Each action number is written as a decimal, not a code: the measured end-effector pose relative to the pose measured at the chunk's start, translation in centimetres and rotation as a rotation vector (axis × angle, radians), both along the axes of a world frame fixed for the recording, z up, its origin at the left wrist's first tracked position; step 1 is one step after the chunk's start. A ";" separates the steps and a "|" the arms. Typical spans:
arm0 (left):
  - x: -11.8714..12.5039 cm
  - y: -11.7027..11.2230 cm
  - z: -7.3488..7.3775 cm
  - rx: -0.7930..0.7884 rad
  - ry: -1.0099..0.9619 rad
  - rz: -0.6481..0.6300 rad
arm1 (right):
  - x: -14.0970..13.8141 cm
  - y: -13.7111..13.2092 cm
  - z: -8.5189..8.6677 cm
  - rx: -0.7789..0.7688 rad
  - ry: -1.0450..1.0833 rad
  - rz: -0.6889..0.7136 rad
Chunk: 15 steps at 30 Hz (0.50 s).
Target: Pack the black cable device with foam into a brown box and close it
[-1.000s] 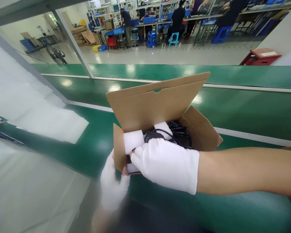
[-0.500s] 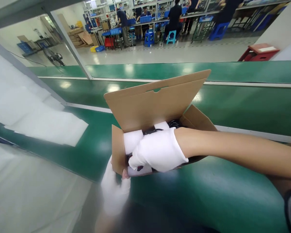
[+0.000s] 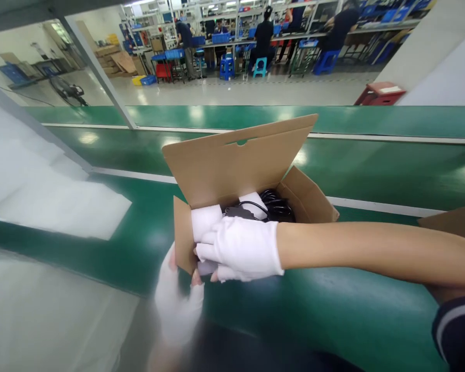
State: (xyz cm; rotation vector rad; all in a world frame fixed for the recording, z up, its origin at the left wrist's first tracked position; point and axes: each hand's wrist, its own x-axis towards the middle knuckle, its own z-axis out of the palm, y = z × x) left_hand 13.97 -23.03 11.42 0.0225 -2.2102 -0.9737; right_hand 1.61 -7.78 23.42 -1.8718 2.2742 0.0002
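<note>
An open cardboard box (image 3: 236,168) stands on the green bench with its lid raised at the back and side flaps up. White foam blocks (image 3: 206,222), a dark device (image 3: 238,212) and a coiled black cable (image 3: 276,206) lie inside. My left hand (image 3: 179,305), in a white glove with bare fingertips, pinches the box's left flap between thumb and fingers. My right hand (image 3: 240,248), gloved alike, rests palm down over the contents at the box's front left, fingers stretched out and thumb apart. It hides much of the dark device and the front wall.
White foam sheets (image 3: 58,196) are stacked at the left, with pale sheeting (image 3: 54,315) nearer me. Another piece of cardboard (image 3: 455,225) shows at the right edge. A metal post (image 3: 96,72) rises behind the bench. Beyond it, several people sit or stand at workbenches.
My right hand has gone from curled fingers beside a small red-and-black part to lying flat with fingers extended. More cable and device show. My left hand keeps its hold on the flap.
</note>
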 end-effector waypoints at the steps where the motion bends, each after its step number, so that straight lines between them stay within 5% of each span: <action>1: -0.1 0.0 0.7 -0.085 0.068 0.019 | -0.2 1.2 0.8 -0.016 0.033 -0.032; 6: -0.7 1.1 5.4 -0.707 0.183 -0.178 | -0.8 5.1 2.5 0.168 0.271 -0.266; 10: -1.6 2.7 7.4 -0.712 -0.031 -0.295 | -0.9 5.1 1.6 0.196 0.203 -0.221; 15: -3.2 2.6 7.6 -0.820 -0.275 -0.357 | -1.5 4.2 0.3 0.105 0.308 -0.293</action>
